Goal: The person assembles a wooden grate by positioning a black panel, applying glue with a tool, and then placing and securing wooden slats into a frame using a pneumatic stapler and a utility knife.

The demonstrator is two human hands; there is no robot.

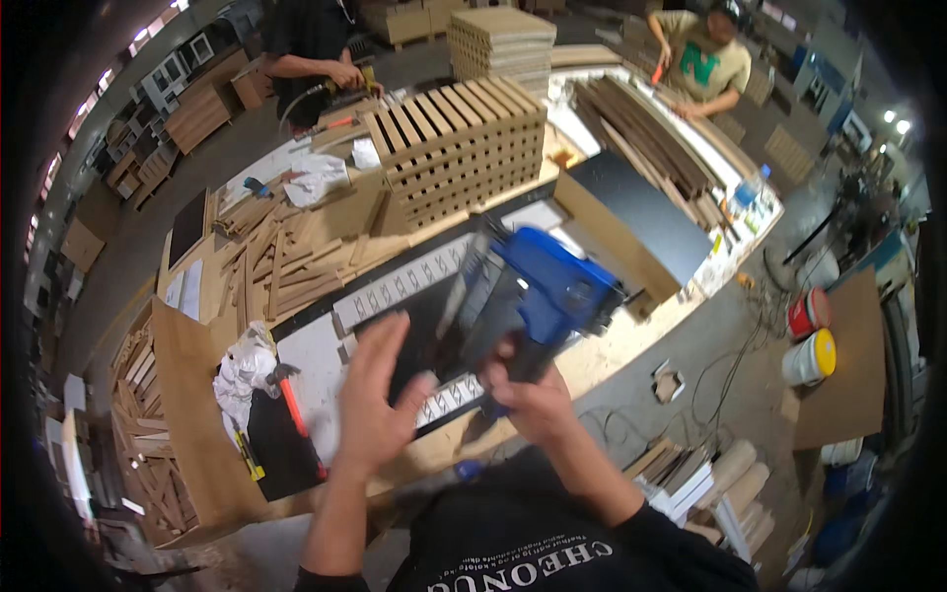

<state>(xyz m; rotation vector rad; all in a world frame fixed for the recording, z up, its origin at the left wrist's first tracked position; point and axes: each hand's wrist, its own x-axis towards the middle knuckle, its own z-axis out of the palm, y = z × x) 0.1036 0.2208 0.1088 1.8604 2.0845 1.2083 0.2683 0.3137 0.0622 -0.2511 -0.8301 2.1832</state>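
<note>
My right hand (pixel 531 403) grips the handle of a blue nail gun (pixel 557 278), held above the workbench and blurred by motion. Its long metal magazine points to the left. My left hand (pixel 380 400) hovers beside it with fingers spread, holding nothing. Under both hands lies a dark board (pixel 395 340). White strips with printed marks (pixel 400 286) run along its far and near sides. To the left, a hammer with a red handle (pixel 293 403) rests near crumpled white plastic (pixel 245 370).
A tall stack of slatted wooden panels (pixel 464 148) stands beyond the board. Loose wood strips (pixel 281 261) lie at left. A black panel (pixel 631 207) and long dark strips (pixel 646 133) are at right. Two co-workers stand across the bench. Buckets (pixel 811 357) and cables are on the floor.
</note>
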